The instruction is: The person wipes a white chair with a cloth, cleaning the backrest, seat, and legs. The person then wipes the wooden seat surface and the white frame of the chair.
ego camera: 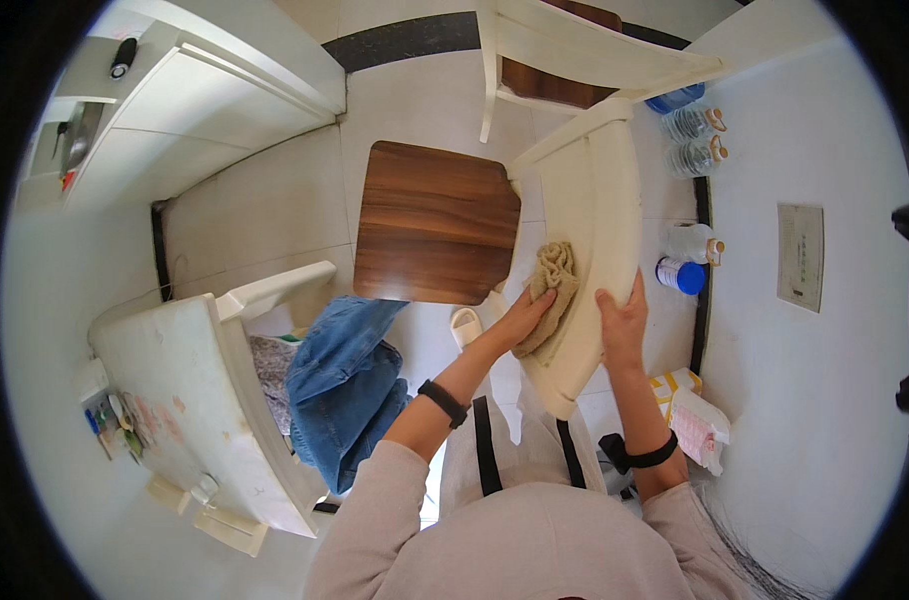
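Note:
A cream chair with a brown wood-grain seat (437,223) stands before me, its curved backrest (604,202) nearest my body. My left hand (531,319) presses a crumpled tan cloth (548,300) against the inner face of the backrest, low on its near part. The thumb and fingers of my right hand (624,319) grip the outer top edge of the same backrest. Both forearms wear black bands.
Another cream chair (604,52) stands beyond. At left are a white table (177,397), blue denim (346,382) and white cabinets (192,105). Clear plastic bottles (696,157), a blue-lidded container (681,276) and packages (694,427) line the right wall. A slipper (466,325) shows below.

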A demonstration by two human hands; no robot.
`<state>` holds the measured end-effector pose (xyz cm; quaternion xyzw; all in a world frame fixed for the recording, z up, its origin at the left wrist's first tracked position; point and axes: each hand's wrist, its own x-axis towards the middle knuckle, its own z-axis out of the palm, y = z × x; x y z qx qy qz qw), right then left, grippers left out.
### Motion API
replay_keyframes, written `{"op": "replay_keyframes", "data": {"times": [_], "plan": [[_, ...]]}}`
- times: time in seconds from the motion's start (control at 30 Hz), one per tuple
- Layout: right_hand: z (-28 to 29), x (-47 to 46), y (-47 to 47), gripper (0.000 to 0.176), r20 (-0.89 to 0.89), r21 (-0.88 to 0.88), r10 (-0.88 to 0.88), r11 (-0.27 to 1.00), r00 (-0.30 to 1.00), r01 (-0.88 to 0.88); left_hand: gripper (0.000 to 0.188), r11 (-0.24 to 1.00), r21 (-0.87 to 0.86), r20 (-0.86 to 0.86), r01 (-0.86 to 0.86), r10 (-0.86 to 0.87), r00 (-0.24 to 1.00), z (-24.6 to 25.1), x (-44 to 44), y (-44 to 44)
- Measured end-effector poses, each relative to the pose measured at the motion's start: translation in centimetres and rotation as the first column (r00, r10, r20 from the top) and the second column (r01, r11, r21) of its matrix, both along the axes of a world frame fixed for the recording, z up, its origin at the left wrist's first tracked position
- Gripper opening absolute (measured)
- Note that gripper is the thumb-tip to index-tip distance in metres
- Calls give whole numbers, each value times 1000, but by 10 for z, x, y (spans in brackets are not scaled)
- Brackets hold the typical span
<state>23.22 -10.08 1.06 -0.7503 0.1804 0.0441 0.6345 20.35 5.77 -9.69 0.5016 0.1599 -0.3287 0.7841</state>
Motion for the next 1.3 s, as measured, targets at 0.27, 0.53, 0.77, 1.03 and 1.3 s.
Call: {"op": "replay_keyframes", "data": {"times": [0.27, 0.53, 0.77, 1.03, 1.3], "plan": [[9, 41, -41, 58, -88, 54, 6, 999, 996, -1, 46, 996, -42, -272, -78, 64, 960, 1, -50, 84], [-4, 55, -74, 60, -46, 58, 36, 998, 998, -33, 48, 981, 0, -349, -193, 181, 919, -28, -103, 97], [28, 3, -70, 67, -154, 93, 110, 991, 982, -97, 48, 928, 49, -386, -369, 358, 850, -46, -159, 62], [5, -75, -84, 56, -186, 370, 255, 913, 949, -173, 47, 931, 134, -334, -339, 364, 869, -54, -192, -15], [10, -22, -142, 47, -229, 175, 276, 955, 933, -239, 47, 869, 118, -339, -480, 490, 803, -43, -207, -84]]}}
